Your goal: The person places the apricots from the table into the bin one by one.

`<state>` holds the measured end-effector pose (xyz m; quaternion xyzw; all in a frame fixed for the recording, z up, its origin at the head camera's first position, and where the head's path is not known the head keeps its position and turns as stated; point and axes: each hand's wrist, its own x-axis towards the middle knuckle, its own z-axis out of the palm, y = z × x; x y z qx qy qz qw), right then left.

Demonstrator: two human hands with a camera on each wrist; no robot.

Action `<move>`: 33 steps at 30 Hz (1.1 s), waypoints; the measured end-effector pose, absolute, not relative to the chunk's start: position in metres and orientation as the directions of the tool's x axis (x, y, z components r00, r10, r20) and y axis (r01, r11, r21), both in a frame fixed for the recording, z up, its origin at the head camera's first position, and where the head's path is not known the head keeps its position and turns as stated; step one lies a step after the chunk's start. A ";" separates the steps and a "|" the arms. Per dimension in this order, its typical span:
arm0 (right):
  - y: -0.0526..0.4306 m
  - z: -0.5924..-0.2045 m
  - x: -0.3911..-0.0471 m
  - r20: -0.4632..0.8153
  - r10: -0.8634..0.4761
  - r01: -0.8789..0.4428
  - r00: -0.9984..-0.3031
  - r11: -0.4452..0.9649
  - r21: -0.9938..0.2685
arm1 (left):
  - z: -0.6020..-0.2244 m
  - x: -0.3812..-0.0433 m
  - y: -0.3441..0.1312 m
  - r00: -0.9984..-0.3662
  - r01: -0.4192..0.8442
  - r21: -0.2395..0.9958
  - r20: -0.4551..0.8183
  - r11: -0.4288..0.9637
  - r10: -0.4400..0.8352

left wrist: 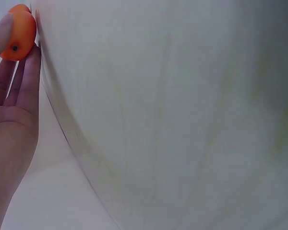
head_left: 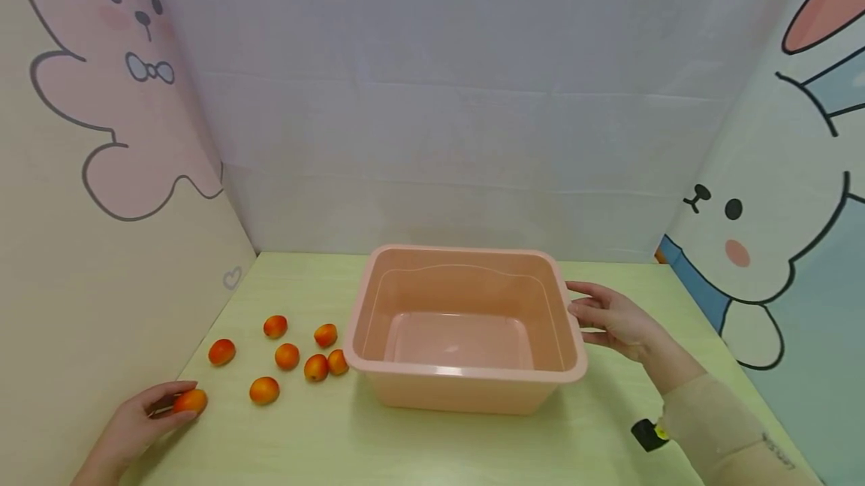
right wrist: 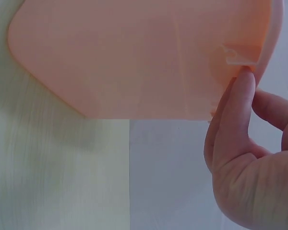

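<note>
My left hand (head_left: 145, 422) is at the table's left edge, thumb and fingers round a small, smooth orange fruit (head_left: 191, 401). In the left wrist view the held fruit (left wrist: 20, 36) shows a dark dot at its lower end. Several more such fruits, one of them a fruit (head_left: 263, 390) near the front, lie loose left of a pink plastic basin (head_left: 466, 388). Nothing lies inside the basin. My right hand (head_left: 618, 321) holds the basin's right rim. Seen from the right wrist, its fingers (right wrist: 237, 112) reach under the rim against the outer wall.
A black object with a yellow part (head_left: 650, 435) is beside the right forearm. The pale green table (head_left: 459, 448) meets a white back sheet (head_left: 473, 133) and side panels with cartoon animals. One fruit (head_left: 338, 362) sits right by the basin's left side, partly covered by it.
</note>
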<state>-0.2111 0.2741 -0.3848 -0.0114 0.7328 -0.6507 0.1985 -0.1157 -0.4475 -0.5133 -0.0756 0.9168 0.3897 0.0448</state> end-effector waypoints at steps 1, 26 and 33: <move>0.274 -0.385 -0.211 -0.276 -0.274 0.241 -0.921 0.153 -0.958 | -0.513 -0.116 -0.447 -0.984 -0.176 0.710 -0.144 0.682 -0.104; 0.271 -0.388 -0.206 -0.248 -0.279 0.231 -0.928 0.091 -0.969 | -0.488 -0.129 -0.393 -0.985 0.100 0.814 0.163 0.572 -0.060; 0.270 -0.388 -0.205 -0.247 -0.284 0.238 -0.927 0.065 -0.969 | -0.473 -0.138 -0.363 -0.966 0.216 0.814 0.260 0.538 -0.005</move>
